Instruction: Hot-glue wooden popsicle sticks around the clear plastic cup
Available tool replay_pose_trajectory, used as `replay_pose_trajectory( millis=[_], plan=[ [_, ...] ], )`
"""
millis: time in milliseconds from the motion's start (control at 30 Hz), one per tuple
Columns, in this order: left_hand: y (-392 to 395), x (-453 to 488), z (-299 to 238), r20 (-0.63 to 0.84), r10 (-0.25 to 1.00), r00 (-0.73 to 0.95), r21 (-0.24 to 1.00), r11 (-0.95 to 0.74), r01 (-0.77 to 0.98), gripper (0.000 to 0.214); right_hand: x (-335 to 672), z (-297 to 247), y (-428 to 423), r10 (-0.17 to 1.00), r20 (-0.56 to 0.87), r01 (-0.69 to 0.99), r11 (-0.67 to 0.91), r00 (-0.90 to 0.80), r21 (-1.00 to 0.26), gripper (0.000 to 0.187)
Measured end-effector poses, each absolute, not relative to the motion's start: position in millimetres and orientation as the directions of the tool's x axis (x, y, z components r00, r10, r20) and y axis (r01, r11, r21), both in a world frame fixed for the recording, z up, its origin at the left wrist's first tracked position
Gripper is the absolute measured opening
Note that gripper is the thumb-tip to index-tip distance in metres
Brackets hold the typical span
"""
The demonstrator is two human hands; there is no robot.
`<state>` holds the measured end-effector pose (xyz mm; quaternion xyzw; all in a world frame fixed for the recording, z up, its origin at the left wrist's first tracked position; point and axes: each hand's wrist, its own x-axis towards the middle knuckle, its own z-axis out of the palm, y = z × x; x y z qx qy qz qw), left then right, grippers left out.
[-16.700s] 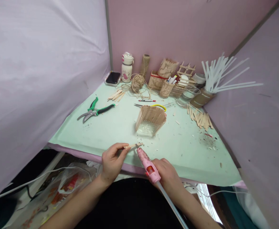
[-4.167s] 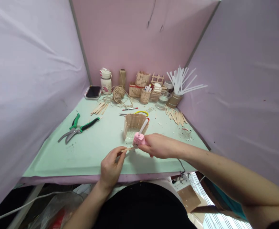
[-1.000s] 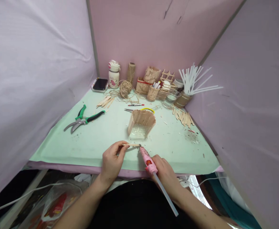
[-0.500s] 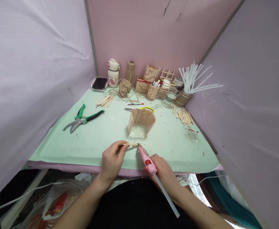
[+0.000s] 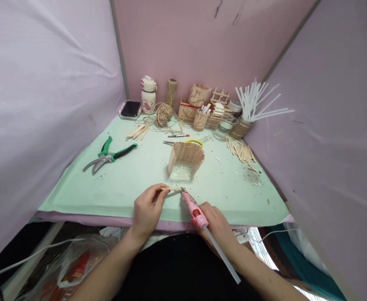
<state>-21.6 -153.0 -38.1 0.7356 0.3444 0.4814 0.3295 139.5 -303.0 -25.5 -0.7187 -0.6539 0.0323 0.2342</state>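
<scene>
"pinching what, that left hand [image 5: 147,209]?"

"a flat wooden stick [image 5: 174,189], nipped at one end between thumb and fingertips. the rest of it points across to the right, a little above the table [image 5: 129,184]."

"and the right hand [image 5: 214,223]?"

"wrapped around a pink glue gun [image 5: 192,205]. its nozzle meets the stick's free end, though i can't tell if they actually touch. a long translucent glue rod [image 5: 222,255] runs out of the back, over the right wrist."

"what's just past the grip?"

"a clear tub [image 5: 183,171], with upright wooden slats [image 5: 188,152] lining its back and sides. it's directly beyond the held stick, and apart from it."

"further out?"

"left of the grip, pruning shears [image 5: 109,156] lie with blades and handles spread. away to the right there's a fanned heap of loose sticks [image 5: 241,151]. behind the tub, and partly hidden by it, are yellow-handled scissors [image 5: 194,142], then a pen [image 5: 178,136]."

"and farthest from the hands?"

"a clear cup [image 5: 224,127] off to the right, a tangled ball of twine [image 5: 163,113] straight beyond the left hand, then a phone [image 5: 131,109] and a white bottle [image 5: 148,96] left of the twine."
</scene>
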Motion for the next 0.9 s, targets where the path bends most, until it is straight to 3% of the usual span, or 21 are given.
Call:
replay_pose_trajectory(
  millis=[467,900],
  plan=[
    [-153.5,-22.0,-36.6,0.484,0.824,0.293,0.813,-0.548,0.197,0.012,144.2,-25.9,-305.7,0.969,0.151,0.935,-0.139,0.197,-0.328,0.018],
    [-153.4,-20.7,-36.0,0.479,0.827,0.295,0.814,-0.544,0.205,0.015,144.6,-27.8,-310.3,0.964,0.196,0.93,-0.104,0.182,-0.354,0.02]
  ],
)
